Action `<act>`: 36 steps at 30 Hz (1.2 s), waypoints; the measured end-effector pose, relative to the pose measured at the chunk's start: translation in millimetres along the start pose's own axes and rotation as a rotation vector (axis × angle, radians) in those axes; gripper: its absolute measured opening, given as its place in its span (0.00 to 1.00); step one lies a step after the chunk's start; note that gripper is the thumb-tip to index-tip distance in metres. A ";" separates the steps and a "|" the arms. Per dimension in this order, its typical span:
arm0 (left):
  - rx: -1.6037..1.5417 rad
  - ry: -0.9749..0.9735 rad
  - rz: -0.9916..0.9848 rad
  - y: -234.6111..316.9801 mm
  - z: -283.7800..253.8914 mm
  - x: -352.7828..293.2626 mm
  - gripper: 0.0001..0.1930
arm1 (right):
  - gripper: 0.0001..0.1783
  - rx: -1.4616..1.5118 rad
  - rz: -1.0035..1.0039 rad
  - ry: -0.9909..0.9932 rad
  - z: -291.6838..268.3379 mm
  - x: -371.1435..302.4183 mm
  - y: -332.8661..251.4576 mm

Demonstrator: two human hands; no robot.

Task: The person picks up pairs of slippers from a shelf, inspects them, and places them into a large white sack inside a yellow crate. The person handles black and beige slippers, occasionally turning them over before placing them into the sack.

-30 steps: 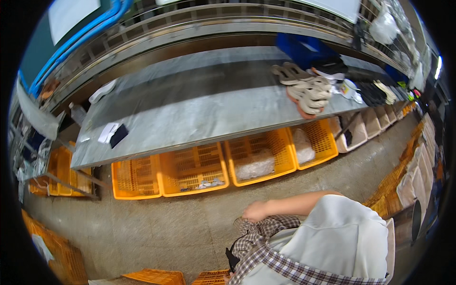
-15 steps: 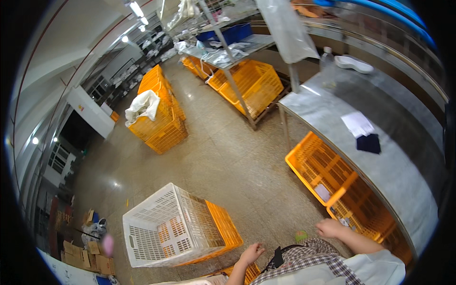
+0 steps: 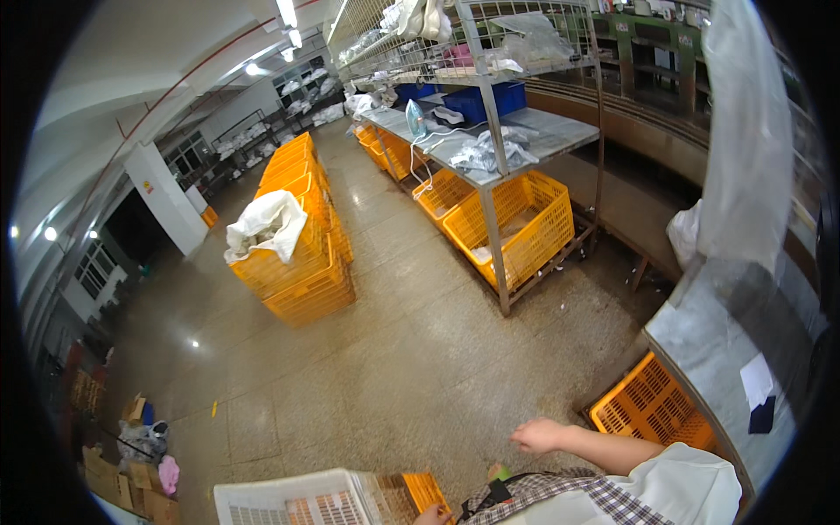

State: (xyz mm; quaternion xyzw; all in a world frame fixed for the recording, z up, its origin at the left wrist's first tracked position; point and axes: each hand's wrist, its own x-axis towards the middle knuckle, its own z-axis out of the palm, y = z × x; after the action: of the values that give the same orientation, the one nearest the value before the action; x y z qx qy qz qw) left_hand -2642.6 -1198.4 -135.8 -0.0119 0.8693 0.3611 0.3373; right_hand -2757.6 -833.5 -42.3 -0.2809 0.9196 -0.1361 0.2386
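Observation:
My right hand (image 3: pixel 538 436) hangs over the floor in front of my body, its fingers loosely bent and apart with nothing in them. Only a bit of my left hand (image 3: pixel 432 516) shows at the lower edge, beside an orange plastic crate (image 3: pixel 424 493); its fingers are mostly hidden. Left of that hand is a white slatted crate (image 3: pixel 289 487), cut off by the bottom of the picture. Another orange crate (image 3: pixel 652 407) lies beneath the metal-topped table (image 3: pixel 717 324) to the right of my right arm.
Stacked orange crates (image 3: pixel 306 284), topped by a white sack (image 3: pixel 267 223), stand ahead on the left. A metal rack (image 3: pixel 560 136) holds an iron (image 3: pixel 416 118) and a blue bin (image 3: pixel 486 102), with orange crates underneath. Flattened cardboard (image 3: pixel 105 477) lies at the lower left.
The view has moved forward: the rack looks nearer, while the white crate has slid toward the bottom edge and the table toward the right. My left hand has nearly dropped out of sight.

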 end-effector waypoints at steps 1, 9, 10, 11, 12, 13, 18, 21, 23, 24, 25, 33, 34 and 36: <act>0.007 -0.024 0.025 13.2 -25.5 33.9 0.16 | 0.18 0.079 -0.002 0.049 -15.7 13.4 11.4; 0.518 -0.074 0.297 160.7 -203.2 262.0 0.24 | 0.18 0.187 0.292 0.118 -82.4 95.5 118.3; 0.498 -0.059 0.335 170.4 -219.7 282.7 0.24 | 0.17 0.210 0.309 0.120 -86.5 108.3 132.5; 0.453 -0.074 0.292 176.2 -233.4 303.2 0.24 | 0.17 0.226 0.334 0.099 -92.0 122.8 150.0; 0.399 -0.073 0.264 180.4 -246.8 326.1 0.23 | 0.17 0.241 0.356 0.077 -99.0 140.5 169.5; 0.341 -0.059 0.249 182.4 -260.3 349.3 0.23 | 0.17 0.276 0.381 0.068 -107.3 163.9 189.8; 0.137 -0.096 -0.160 148.6 -305.3 446.2 0.22 | 0.15 0.387 0.499 0.090 -150.0 330.4 319.1; 0.089 -0.082 -0.342 118.2 -323.3 475.9 0.20 | 0.12 0.392 0.543 0.269 -184.2 441.2 393.3; -0.027 -0.128 -0.404 98.8 -329.8 488.4 0.19 | 0.12 0.365 0.578 0.385 -209.0 508.8 441.6; -0.048 -0.163 -0.443 90.1 -333.2 498.9 0.19 | 0.11 0.397 0.602 0.412 -221.1 541.3 466.1; -0.032 -0.221 -0.482 84.0 -336.4 511.6 0.18 | 0.11 0.428 0.627 0.448 -234.6 571.6 488.6; -0.083 -0.292 -0.599 47.2 -378.2 664.4 0.13 | 0.15 0.550 1.138 0.431 -212.9 717.5 692.5; -0.131 -0.220 -0.559 42.0 -386.6 684.6 0.13 | 0.16 0.491 1.142 0.339 -197.1 725.8 719.0; -0.226 -0.075 -0.498 33.4 -400.8 710.0 0.14 | 0.17 0.433 1.168 0.173 -160.2 737.9 764.0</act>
State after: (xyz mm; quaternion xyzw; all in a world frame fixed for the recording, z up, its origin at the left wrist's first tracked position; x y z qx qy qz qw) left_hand -3431.2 -1270.3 -332.6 -0.2491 0.7807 0.3619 0.4443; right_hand -3722.7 -628.9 -467.3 0.3343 0.8889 -0.1889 0.2497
